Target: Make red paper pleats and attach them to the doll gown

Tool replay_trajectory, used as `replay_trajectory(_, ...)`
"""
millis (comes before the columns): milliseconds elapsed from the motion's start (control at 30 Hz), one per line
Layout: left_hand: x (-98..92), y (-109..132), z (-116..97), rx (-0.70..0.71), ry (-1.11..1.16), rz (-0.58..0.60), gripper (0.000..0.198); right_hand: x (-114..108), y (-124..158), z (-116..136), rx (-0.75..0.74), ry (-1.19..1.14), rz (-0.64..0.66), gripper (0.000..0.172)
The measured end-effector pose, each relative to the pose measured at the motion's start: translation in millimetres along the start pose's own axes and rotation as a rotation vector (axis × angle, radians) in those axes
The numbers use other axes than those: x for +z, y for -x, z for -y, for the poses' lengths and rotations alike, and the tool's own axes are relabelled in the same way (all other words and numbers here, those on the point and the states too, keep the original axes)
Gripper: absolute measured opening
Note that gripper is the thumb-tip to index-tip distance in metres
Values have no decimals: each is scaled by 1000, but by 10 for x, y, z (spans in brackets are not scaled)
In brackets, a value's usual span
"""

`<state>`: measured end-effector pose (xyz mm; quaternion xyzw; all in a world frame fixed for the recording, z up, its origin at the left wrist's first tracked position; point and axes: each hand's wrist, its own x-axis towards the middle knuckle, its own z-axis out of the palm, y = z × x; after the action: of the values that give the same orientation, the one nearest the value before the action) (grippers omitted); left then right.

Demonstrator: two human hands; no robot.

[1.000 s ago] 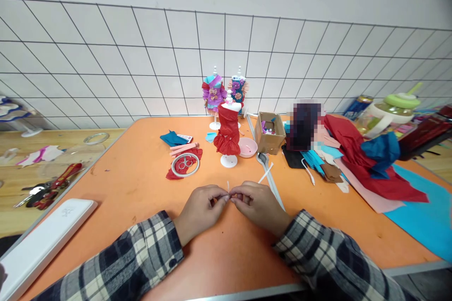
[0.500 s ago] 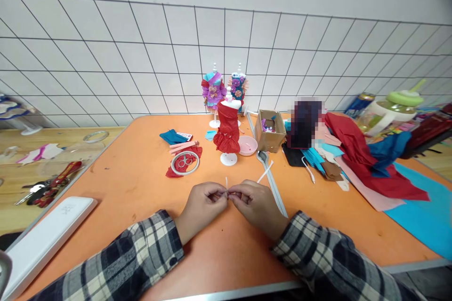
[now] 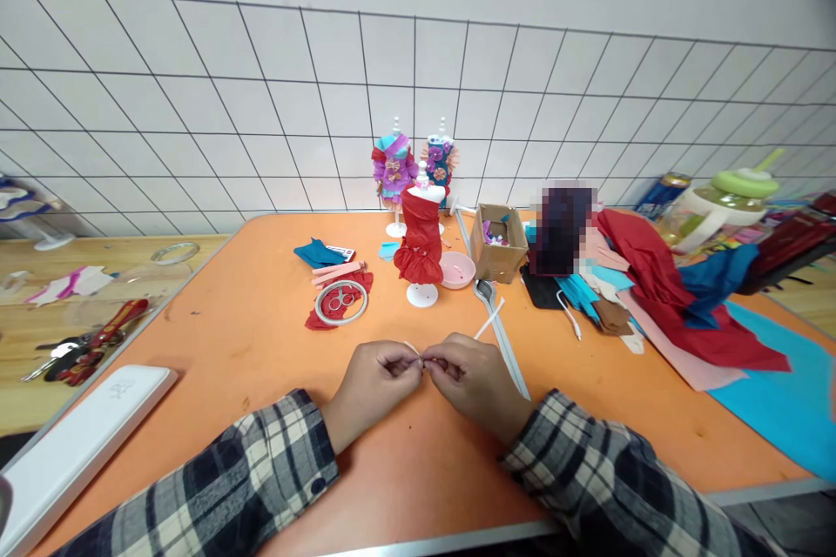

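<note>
Both hands meet over the orange table (image 3: 261, 322), near the middle of its front edge. They hold a pale strip (image 3: 413, 348) between them. The left hand (image 3: 375, 379) is closed, thumb and forefinger pinching one end of the strip, and the right hand (image 3: 474, 376) is closed in the same way on the other end, so the fingertips of the two hands almost touch. The strip is thin, narrow and whitish. Only a short tip of it shows, slanting up and to the left out of the pinch, and it is too small to tell what it is made of. Plaid sleeves cover both forearms down to the front edge. Further back, along the middle of the table, a small white dress form in a red dress (image 3: 421, 235) stands upright, with a pink dish (image 3: 458, 270) just beside it on the right and a cardboard box (image 3: 500, 242) beyond that. Left of the dress form, a white ring (image 3: 341, 302) lies on a scrap of red cloth. A loose white strip (image 3: 491, 319) lies near the right hand. Red, blue and pink sheets (image 3: 666, 296) are piled toward the right edge, and a long white case (image 3: 84, 435) lies at the front left corner.
</note>
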<state>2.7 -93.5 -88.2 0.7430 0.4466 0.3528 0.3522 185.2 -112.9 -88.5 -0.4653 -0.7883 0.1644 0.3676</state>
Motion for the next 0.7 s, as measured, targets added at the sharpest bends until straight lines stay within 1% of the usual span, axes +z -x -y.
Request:
replay_trajectory(133, -2, 1, -11, -16, -43, -18, 16, 18, 13, 36, 24, 16, -18, 15)
replay_trajectory(267, 7, -17, -38, -19, -19, -24, 17, 43, 2, 72, 79, 34, -30, 14)
replay_trajectory(367, 14, -23, -57, -12, -15, -18, 17, 58, -21, 81, 124, -6, -34, 11)
replay_trajectory(433, 15, -20, -67, -4, -24, -16, 17, 69, -38, 75, 168, -78, -38, 10)
replay_trajectory(533, 9, -9, -74, 11, -32, -12, 16, 90, -58, 61, 285, -253, -22, 8)
replay_trajectory(700, -28, -6, -52, 30, 0, 40, 16, 107, -79, 77, 524, -618, 84, 7)
